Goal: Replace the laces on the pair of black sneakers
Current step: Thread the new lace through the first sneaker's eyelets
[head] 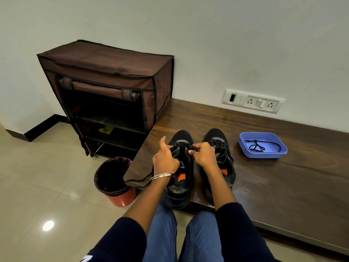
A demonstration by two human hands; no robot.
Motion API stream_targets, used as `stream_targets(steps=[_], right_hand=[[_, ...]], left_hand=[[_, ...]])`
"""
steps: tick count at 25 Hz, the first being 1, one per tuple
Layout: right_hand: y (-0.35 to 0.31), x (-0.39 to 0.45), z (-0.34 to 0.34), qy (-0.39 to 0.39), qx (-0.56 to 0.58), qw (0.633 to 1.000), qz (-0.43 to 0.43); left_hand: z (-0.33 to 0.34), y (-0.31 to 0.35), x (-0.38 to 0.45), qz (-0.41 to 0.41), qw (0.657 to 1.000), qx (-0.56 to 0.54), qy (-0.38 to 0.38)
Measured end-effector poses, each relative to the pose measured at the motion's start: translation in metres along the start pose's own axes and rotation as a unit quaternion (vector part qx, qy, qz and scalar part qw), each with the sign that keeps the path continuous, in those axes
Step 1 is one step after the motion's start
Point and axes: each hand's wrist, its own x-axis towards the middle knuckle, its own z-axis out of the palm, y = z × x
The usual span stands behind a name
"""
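Both forearms reach forward, the left hand [164,157] and right hand [203,155] curled, fingers pinching side by side.

Black sneakers [200,163] with orange patches, black lace [255,145] in a blue tray [264,155], dark brown wood-grain table [283,176], brown shoe rack [105,87] with black trim, red bin [120,197], black liner, beige floor tiles [37,176]

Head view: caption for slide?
Both hands pull the lace on the left sneaker; spare lace in blue tray.
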Motion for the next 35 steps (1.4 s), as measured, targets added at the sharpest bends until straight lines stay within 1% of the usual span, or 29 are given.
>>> stream_targets(steps=[2, 5, 7, 8, 10, 11, 12, 14, 16, 17, 19, 21, 23, 25, 26, 27, 28, 29, 30, 32, 34, 35], right_hand=[[-0.002, -0.001, -0.003, -0.012, -0.007, 1.000, 0.001], [-0.005, -0.006, -0.008, -0.002, 0.007, 1.000, -0.005], [-0.010, -0.013, -0.017, 0.028, 0.088, 0.996, -0.012], [-0.013, -0.015, -0.024, 0.058, 0.163, 0.985, -0.004], [-0.015, -0.015, -0.040, 0.130, 0.297, 0.946, 0.007], [-0.016, -0.015, -0.047, 0.157, 0.328, 0.931, 0.007], [-0.017, -0.016, -0.050, 0.169, 0.335, 0.927, 0.006], [-0.016, -0.019, -0.049, 0.169, 0.316, 0.933, 0.002], [-0.015, -0.020, -0.049, 0.142, 0.252, 0.957, 0.005], [-0.016, -0.021, -0.051, 0.116, 0.196, 0.974, 0.007], [-0.018, -0.021, -0.054, 0.041, 0.036, 0.998, 0.019], [-0.027, -0.028, -0.057, -0.008, -0.122, 0.991, 0.047], [-0.039, -0.040, -0.061, -0.003, -0.197, 0.980, 0.041], [-0.049, -0.043, -0.065, -0.006, -0.195, 0.981, 0.000], [-0.052, -0.040, -0.066, -0.031, -0.150, 0.988, -0.031], [-0.053, -0.037, -0.064, -0.065, -0.061, 0.994, -0.057], [-0.054, -0.034, -0.061, -0.096, 0.045, 0.992, -0.073], [-0.055, -0.034, -0.056, -0.110, 0.125, 0.983, -0.082], [-0.056, -0.033, -0.051, -0.107, 0.157, 0.978, -0.082], [-0.050, -0.029, -0.036, -0.069, 0.149, 0.983, -0.081], [-0.039, -0.020, -0.023, 0.001, 0.048, 0.993, -0.105], [-0.034, -0.017, -0.018, 0.018, 0.008, 0.993, -0.115]], left_hand=[[-0.002, 0.001, -0.001, 0.000, 1.000, 0.002, 0.001], [-0.003, 0.003, -0.003, 0.000, 1.000, 0.009, -0.002], [-0.003, 0.004, -0.003, -0.002, 1.000, 0.010, -0.003], [-0.004, 0.004, -0.003, -0.003, 1.000, 0.012, -0.003], [-0.003, 0.004, -0.003, -0.005, 1.000, 0.017, -0.006], [-0.003, 0.003, -0.002, -0.007, 1.000, 0.019, -0.008], [-0.002, 0.003, -0.002, -0.009, 1.000, 0.023, -0.009], [-0.001, 0.002, -0.002, -0.009, 1.000, 0.026, -0.010], [-0.001, 0.001, -0.001, -0.008, 1.000, 0.027, -0.007], [-0.001, 0.001, -0.002, -0.006, 0.999, 0.031, -0.007], [0.000, 0.000, -0.002, -0.002, 0.999, 0.044, 0.003], [0.001, 0.001, -0.004, 0.001, 0.996, 0.085, 0.034], [0.002, 0.002, -0.006, 0.012, 0.988, 0.145, 0.058], [0.002, 0.002, -0.007, 0.018, 0.982, 0.178, 0.061], [0.003, 0.003, -0.007, 0.018, 0.981, 0.182, 0.059], [0.003, 0.003, -0.007, 0.018, 0.981, 0.182, 0.059], [0.003, 0.003, -0.007, 0.018, 0.981, 0.181, 0.060], [0.003, 0.003, -0.007, 0.020, 0.981, 0.182, 0.061], [0.002, 0.002, -0.007, 0.024, 0.981, 0.181, 0.062], [0.002, 0.001, -0.007, 0.032, 0.982, 0.178, 0.062], [0.003, -0.001, -0.006, 0.036, 0.984, 0.165, 0.062], [0.003, -0.002, -0.005, 0.040, 0.985, 0.154, 0.064]])
